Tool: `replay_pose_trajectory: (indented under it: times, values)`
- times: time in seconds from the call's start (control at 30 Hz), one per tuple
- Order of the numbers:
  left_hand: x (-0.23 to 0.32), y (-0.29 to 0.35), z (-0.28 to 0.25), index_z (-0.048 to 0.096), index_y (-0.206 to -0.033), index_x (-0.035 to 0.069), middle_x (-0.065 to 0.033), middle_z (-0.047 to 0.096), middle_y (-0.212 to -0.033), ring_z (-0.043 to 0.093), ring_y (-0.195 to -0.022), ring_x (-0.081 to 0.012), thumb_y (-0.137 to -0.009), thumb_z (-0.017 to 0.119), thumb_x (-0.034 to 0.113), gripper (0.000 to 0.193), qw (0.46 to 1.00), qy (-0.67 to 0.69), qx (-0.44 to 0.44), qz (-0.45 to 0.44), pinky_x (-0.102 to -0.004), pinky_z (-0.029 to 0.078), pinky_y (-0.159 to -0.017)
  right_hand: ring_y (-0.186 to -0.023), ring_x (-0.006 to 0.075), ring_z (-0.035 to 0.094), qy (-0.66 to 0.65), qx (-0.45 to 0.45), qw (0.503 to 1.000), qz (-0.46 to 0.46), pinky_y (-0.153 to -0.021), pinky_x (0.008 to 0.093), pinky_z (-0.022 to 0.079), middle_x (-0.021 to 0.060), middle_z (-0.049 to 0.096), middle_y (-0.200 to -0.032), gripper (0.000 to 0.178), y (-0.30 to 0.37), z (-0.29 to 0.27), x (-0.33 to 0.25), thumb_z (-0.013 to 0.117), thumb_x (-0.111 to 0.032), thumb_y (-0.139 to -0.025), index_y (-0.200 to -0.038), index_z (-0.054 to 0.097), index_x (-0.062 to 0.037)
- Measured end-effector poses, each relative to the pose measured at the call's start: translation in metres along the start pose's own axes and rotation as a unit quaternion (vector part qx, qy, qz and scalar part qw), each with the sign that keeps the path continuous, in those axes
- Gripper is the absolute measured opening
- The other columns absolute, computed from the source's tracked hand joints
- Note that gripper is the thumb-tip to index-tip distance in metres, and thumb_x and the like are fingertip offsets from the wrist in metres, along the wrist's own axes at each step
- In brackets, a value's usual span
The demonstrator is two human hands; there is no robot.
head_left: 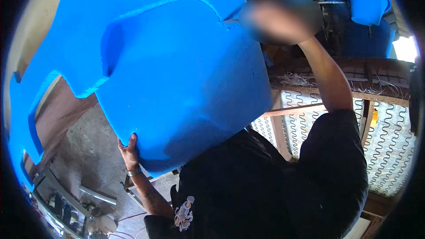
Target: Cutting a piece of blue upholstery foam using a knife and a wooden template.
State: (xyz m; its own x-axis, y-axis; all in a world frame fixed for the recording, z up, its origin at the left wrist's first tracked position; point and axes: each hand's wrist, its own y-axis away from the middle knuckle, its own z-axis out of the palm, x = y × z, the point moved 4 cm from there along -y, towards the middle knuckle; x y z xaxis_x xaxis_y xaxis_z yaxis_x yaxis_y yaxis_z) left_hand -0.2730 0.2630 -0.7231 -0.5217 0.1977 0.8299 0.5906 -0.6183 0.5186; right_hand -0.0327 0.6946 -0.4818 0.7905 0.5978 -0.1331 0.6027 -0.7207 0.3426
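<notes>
A large bright blue foam sheet (pixel 177 79) fills the middle and upper left of the view. Its far and left parts have curved and stepped cut edges. My left hand (pixel 129 150) grips its lower left edge, thumb on top and the other fingers mostly hidden beneath. At the sheet's upper right edge is my right hand (pixel 280 20), smeared by a blur, so its fingers cannot be made out. A short slit (pixel 231 19) shows in the foam beside that hand. Whether the right hand holds a tool is hidden.
To the right, wooden frames with zigzag springs (pixel 389 146) stand close to my right arm. More blue foam pieces (pixel 369 0) lie at the upper right. A concrete floor (pixel 84 137) shows at the left, with a metal-edged frame (pixel 62 199) and cables (pixel 128 219) at the lower left.
</notes>
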Motion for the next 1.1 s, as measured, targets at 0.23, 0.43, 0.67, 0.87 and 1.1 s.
replay_pose_trajectory:
  times: [0.23, 0.43, 0.67, 0.87, 1.1]
  values:
    - [-0.03, 0.012, -0.012, 0.045, -0.123, 0.001, -0.0084, 0.056, -0.112, 0.052, -0.098, -0.0191, -0.076, 0.073, 0.024, 0.059, 1.0, -0.019, 0.009, -0.013, -0.0336, 0.04, -0.089, -0.093, 0.0309, 0.062, -0.006, 0.009, 1.0, 0.023, -0.079, 0.0386, 0.047, 0.0177, 0.064, -0.1, 0.034, 0.005, 0.025, -0.007, 0.05, -0.028, -0.091, -0.114, 0.057, -0.0038]
    - [-0.035, 0.016, 0.0, 0.044, -0.124, 0.0, -0.0085, 0.056, -0.112, 0.052, -0.098, -0.018, -0.078, 0.072, 0.019, 0.057, 0.999, -0.014, -0.003, 0.035, -0.032, 0.041, -0.088, -0.095, 0.0358, 0.058, -0.013, 0.052, 0.998, 0.027, -0.084, 0.0435, 0.045, 0.0172, 0.062, -0.102, 0.031, -0.02, 0.085, 0.018, 0.046, -0.025, -0.088, -0.107, 0.061, -0.0067]
    - [-0.036, 0.025, 0.009, 0.047, -0.12, 0.001, -0.0086, 0.058, -0.108, 0.053, -0.094, -0.0177, -0.078, 0.071, 0.02, 0.052, 1.0, -0.015, 0.007, 0.02, -0.032, 0.042, -0.085, -0.097, 0.0314, 0.06, 0.069, -0.034, 0.996, -0.045, -0.084, 0.0383, 0.046, 0.0149, 0.063, -0.104, 0.03, 0.0, 0.039, 0.019, 0.051, -0.027, -0.088, -0.109, 0.061, -0.0073]
    - [-0.045, 0.019, 0.011, 0.05, -0.117, 0.001, -0.0075, 0.059, -0.104, 0.054, -0.09, -0.0169, -0.078, 0.072, 0.022, 0.049, 0.999, -0.033, 0.014, 0.015, -0.0311, 0.043, -0.082, -0.093, 0.0311, 0.062, 0.127, -0.046, 0.991, -0.023, -0.081, 0.0388, 0.047, 0.0148, 0.064, -0.1, 0.027, 0.025, 0.015, 0.01, 0.051, -0.02, -0.09, -0.113, 0.059, -0.0096]
    - [-0.048, 0.013, 0.013, 0.05, -0.117, 0.001, -0.0071, 0.059, -0.104, 0.054, -0.091, -0.0166, -0.077, 0.072, 0.022, 0.05, 0.999, -0.036, 0.012, 0.007, -0.0301, 0.042, -0.082, -0.095, 0.0318, 0.06, 0.173, -0.06, 0.981, -0.066, -0.082, 0.041, 0.047, 0.0147, 0.063, -0.102, 0.028, 0.014, 0.014, 0.004, 0.053, -0.021, -0.089, -0.115, 0.058, -0.0101]
